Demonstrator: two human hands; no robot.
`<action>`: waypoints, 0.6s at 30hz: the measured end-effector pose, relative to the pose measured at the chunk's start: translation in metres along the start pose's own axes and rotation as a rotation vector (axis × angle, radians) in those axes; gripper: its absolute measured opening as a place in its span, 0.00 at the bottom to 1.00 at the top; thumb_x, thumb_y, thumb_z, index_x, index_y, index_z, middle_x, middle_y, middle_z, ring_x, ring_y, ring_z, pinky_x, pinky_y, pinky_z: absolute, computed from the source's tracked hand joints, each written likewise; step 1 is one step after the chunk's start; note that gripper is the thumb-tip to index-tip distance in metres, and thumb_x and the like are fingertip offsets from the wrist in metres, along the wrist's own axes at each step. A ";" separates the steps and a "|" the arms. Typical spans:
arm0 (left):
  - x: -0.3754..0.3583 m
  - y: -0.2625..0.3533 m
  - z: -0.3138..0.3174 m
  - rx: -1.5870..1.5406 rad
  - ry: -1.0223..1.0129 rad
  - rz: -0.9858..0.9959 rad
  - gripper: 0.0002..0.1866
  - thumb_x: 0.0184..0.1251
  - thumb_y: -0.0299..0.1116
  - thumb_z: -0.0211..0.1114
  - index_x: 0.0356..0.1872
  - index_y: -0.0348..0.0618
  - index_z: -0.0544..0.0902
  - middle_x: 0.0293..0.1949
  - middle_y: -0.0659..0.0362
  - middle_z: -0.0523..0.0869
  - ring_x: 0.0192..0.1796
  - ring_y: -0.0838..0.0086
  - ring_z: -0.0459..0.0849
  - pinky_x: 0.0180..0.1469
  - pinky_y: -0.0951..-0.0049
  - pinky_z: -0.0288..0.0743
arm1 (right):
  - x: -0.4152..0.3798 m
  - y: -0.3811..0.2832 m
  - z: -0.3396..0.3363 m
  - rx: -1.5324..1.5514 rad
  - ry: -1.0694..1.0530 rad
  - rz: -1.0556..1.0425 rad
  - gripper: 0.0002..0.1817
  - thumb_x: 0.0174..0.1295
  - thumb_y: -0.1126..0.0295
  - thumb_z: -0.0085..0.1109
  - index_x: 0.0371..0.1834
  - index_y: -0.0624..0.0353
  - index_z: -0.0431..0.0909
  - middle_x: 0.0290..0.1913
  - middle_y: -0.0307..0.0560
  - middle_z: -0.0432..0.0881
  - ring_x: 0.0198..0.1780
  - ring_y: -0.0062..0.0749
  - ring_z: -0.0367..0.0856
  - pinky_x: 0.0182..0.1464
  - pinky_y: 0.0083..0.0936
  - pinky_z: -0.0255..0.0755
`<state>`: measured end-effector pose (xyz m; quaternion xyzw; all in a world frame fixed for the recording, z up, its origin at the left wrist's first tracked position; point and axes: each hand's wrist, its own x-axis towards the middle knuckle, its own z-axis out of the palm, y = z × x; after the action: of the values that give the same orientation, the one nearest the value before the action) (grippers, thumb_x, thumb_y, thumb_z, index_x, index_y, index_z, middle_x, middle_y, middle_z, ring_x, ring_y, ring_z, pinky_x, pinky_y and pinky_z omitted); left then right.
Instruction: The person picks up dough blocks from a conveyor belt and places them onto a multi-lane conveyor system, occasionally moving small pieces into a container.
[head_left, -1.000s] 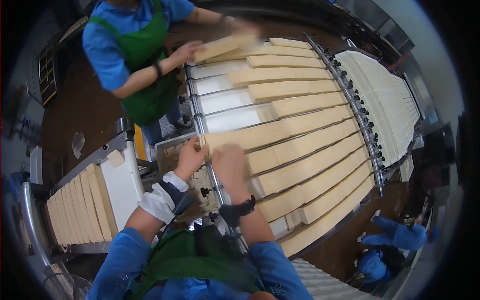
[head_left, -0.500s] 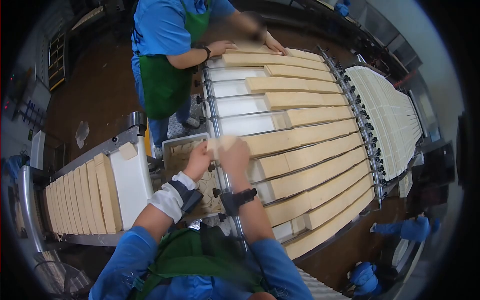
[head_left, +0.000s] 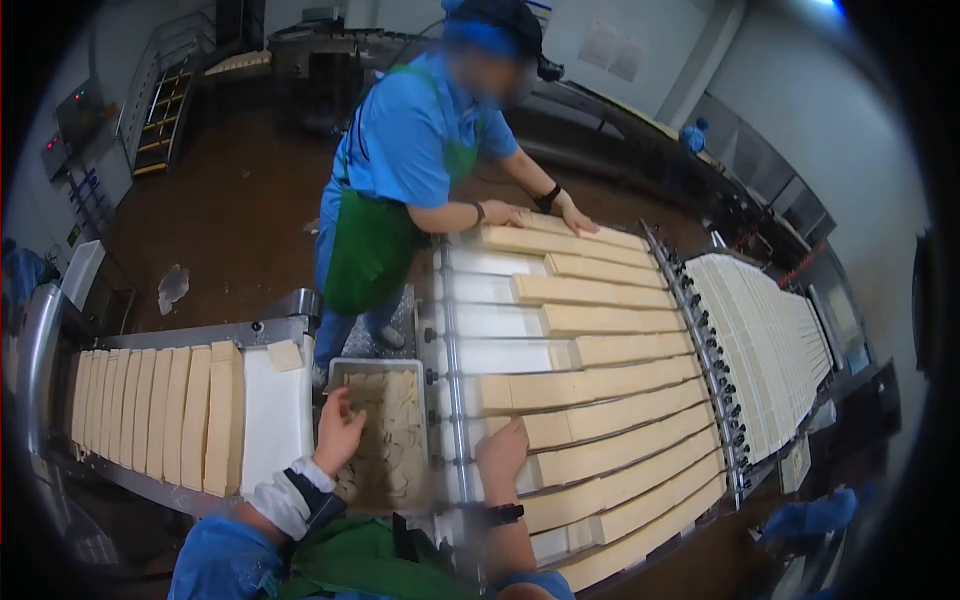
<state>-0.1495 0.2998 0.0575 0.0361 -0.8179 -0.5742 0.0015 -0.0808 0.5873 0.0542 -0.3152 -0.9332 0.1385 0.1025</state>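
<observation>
Long pale slabs that look like layered dough point(head_left: 590, 420) lie in parallel rows on the white belt point(head_left: 490, 325), divided by thin metal rods. My right hand point(head_left: 503, 458) is at the near end of one row, its fingers curled against the end of a dough slab. Above the left side of a grey bin point(head_left: 425, 425), my left hand point(head_left: 340, 435) hangs with bent fingers apart and nothing in them. Flat pale scraps point(head_left: 385, 410) fill the bin.
Across the belt, a co-worker point(head_left: 400, 150) in a green apron rests both hands on the far rows. More slabs point(head_left: 160, 415) stand side by side on the left conveyor, near a small loose piece point(head_left: 285, 355). A metal bar with black knobs point(head_left: 695, 350) crosses the rows.
The pale piece between my hands is no longer between them. My left hand has moved away over the bin, and my right hand has shifted to a nearer row. The view has tilted up.
</observation>
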 end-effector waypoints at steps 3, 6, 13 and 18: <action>-0.017 -0.014 -0.010 0.000 0.014 0.072 0.29 0.59 0.31 0.71 0.62 0.41 0.72 0.48 0.51 0.79 0.52 0.62 0.79 0.50 0.65 0.77 | 0.003 -0.013 0.000 -0.188 0.063 -0.004 0.44 0.53 0.57 0.69 0.68 0.75 0.62 0.64 0.69 0.70 0.69 0.61 0.65 0.71 0.51 0.57; -0.034 -0.021 -0.033 0.004 0.016 0.066 0.28 0.58 0.30 0.72 0.61 0.41 0.73 0.48 0.52 0.79 0.50 0.64 0.79 0.49 0.66 0.77 | 0.003 -0.005 0.006 -0.273 0.095 0.020 0.55 0.54 0.52 0.70 0.76 0.74 0.51 0.76 0.71 0.57 0.77 0.62 0.53 0.77 0.52 0.46; -0.080 -0.072 -0.108 0.088 0.181 -0.057 0.27 0.53 0.29 0.73 0.57 0.42 0.76 0.40 0.55 0.78 0.42 0.68 0.79 0.44 0.68 0.77 | 0.025 0.006 -0.009 -0.304 0.098 0.037 0.60 0.49 0.53 0.74 0.78 0.71 0.46 0.78 0.72 0.49 0.80 0.64 0.47 0.79 0.55 0.42; -0.129 -0.107 -0.156 0.021 0.369 -0.370 0.32 0.49 0.26 0.71 0.60 0.41 0.72 0.35 0.53 0.78 0.39 0.62 0.79 0.42 0.65 0.75 | 0.005 -0.096 0.018 0.053 0.212 -0.518 0.49 0.50 0.61 0.71 0.74 0.71 0.57 0.76 0.72 0.56 0.78 0.65 0.51 0.78 0.55 0.45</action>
<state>-0.0079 0.1250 0.0147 0.2893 -0.7892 -0.5399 0.0453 -0.1431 0.5135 0.0688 -0.0763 -0.9628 0.0981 0.2397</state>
